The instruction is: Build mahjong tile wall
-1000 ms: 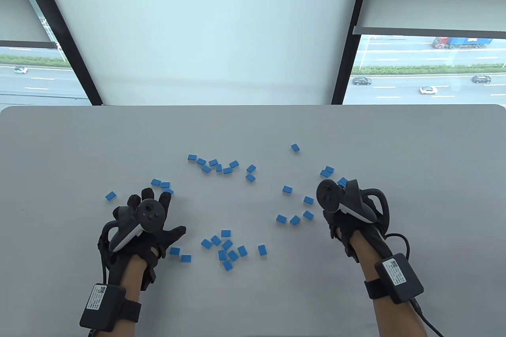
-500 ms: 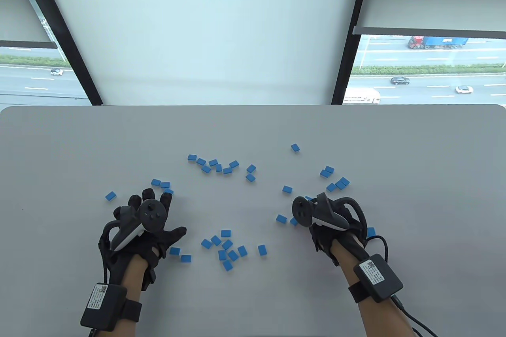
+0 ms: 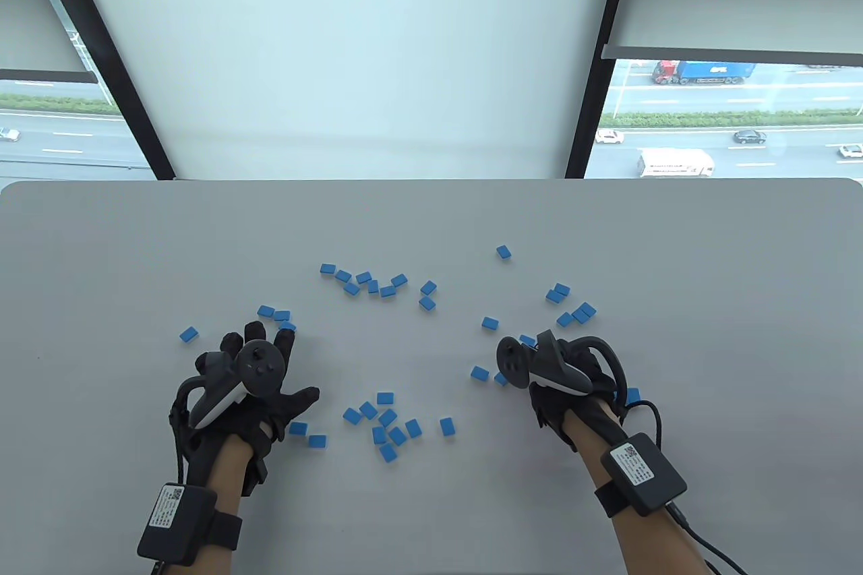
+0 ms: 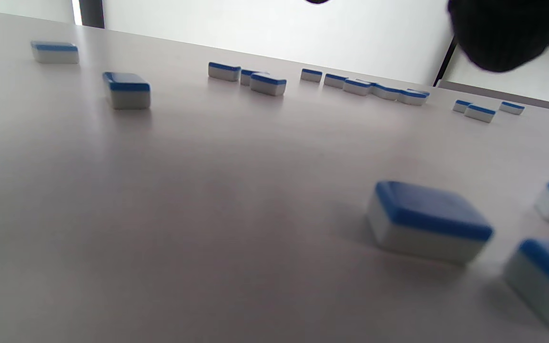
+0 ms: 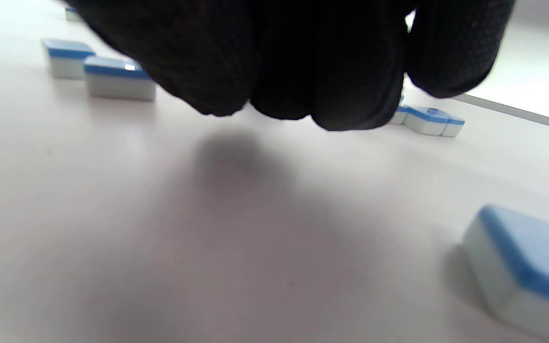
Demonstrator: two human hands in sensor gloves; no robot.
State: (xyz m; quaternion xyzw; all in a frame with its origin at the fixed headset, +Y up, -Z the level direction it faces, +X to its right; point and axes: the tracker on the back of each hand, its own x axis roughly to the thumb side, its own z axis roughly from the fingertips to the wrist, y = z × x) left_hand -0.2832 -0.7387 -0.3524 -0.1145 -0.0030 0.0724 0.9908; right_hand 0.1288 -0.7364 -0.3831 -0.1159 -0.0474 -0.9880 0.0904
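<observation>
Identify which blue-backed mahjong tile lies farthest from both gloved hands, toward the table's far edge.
The lone blue-backed mahjong tile right of centre: it sits by itself beyond every cluster, nearest the window side, with bare grey table around it.

A pale grey table [image 3: 431, 211] is being used as the only support, and blue-backed mahjong tiles are lying scattered flat on it, face down, none stacked. A tight cluster [image 3: 386, 423] is sitting near the front middle and is being taken as the landmark. Beyond it, an irregular row [image 3: 367, 282] is lying. Two tiles [image 3: 307, 435] are lying just to its left, and one lone tile [image 3: 447, 427] just to its right. Farther left, a single tile [image 3: 189, 334] is lying well apart. To the far right and beyond, a loose group [image 3: 573, 309] is lying, with one tile [image 3: 503, 252] isolated beyond it.
</observation>
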